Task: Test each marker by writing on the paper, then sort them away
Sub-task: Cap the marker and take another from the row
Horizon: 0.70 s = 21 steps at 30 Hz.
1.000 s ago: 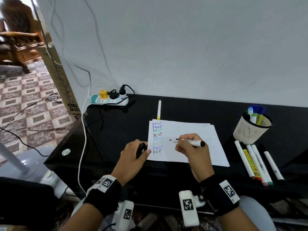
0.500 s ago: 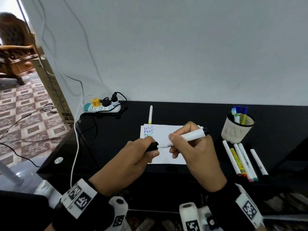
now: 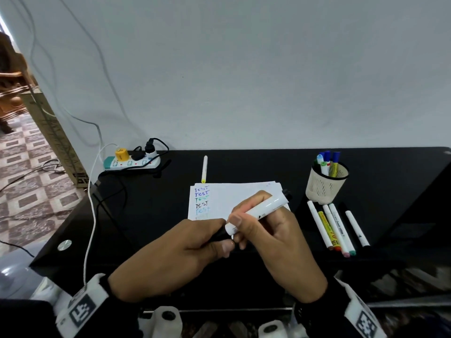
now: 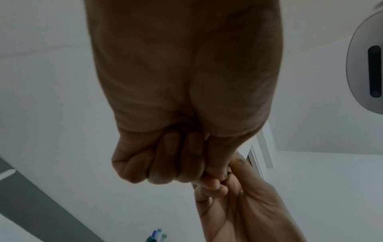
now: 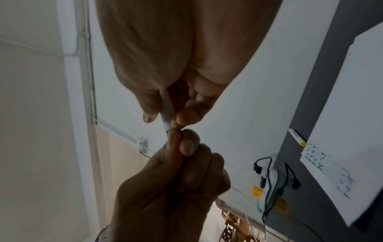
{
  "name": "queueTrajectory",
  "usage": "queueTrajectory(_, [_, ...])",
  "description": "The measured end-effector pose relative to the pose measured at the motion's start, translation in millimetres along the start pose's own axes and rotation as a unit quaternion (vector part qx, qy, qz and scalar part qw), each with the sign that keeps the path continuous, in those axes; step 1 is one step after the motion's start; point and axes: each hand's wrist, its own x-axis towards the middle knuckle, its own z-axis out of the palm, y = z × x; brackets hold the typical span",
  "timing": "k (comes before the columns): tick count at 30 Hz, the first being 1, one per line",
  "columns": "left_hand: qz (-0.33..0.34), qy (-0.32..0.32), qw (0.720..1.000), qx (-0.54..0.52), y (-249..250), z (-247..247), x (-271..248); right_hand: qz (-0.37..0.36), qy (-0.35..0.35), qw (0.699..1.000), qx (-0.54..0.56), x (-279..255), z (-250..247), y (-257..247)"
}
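Note:
My right hand [image 3: 262,230] grips a white black-ended marker [image 3: 263,211] above the front of the desk, barrel slanting up to the right. My left hand [image 3: 195,245] holds its black cap [image 3: 219,234] against the marker's tip end; the joint is partly hidden by fingers. In the right wrist view the marker [image 5: 165,113] meets the cap [image 5: 179,131] pinched by the left hand's fingers [image 5: 186,144]. Behind lies the white paper [image 3: 231,193] with several coloured "TEST" lines. A mesh cup [image 3: 325,185] holds several markers.
Several capped markers [image 3: 334,228] lie in a row right of the paper, in front of the cup. One yellow-tipped marker [image 3: 204,169] lies beyond the paper. A power strip [image 3: 131,162] with plugs and cables sits at the desk's back left corner.
My right hand lifted the marker off the paper and brought it toward me. My left hand rose with the cap and met the marker's tip.

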Motion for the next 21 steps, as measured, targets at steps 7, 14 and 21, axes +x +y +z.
queueTrajectory(7, [-0.085,0.094,0.987,0.102,-53.8,10.3,19.8,0.028,0.107,0.994,0.014,28.3,-59.8,-10.5])
queueTrajectory(14, [-0.281,0.123,0.931,0.197,-167.6,28.8,16.3,0.148,0.154,0.88,-0.424,91.7,-195.7,-15.7])
queueTrajectory(21, [-0.316,0.097,0.9,0.284,-208.2,50.9,7.3,0.244,-0.014,0.636,-0.732,137.2,-258.2,-13.1])
